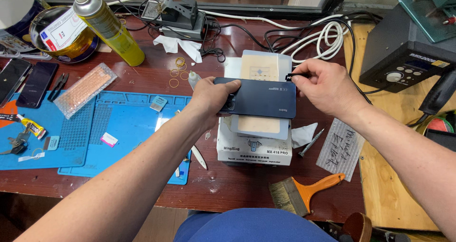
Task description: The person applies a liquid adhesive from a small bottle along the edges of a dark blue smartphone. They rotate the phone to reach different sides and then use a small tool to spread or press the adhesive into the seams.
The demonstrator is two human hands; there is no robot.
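Gripping dark phone [259, 97] edges: left hand [209, 101], right hand [323, 87], above heating pad [259, 128].

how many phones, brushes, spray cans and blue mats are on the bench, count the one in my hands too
phones: 3 – the dark blue phone held between the left hand and right hand, plus two black phones at the far left
brushes: 1 – orange-handled brush
spray cans: 1 – yellow can
blue mats: 2
total: 7

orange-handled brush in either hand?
No. The orange-handled brush lies on the table, untouched, while the left hand and right hand both hold the dark blue phone.
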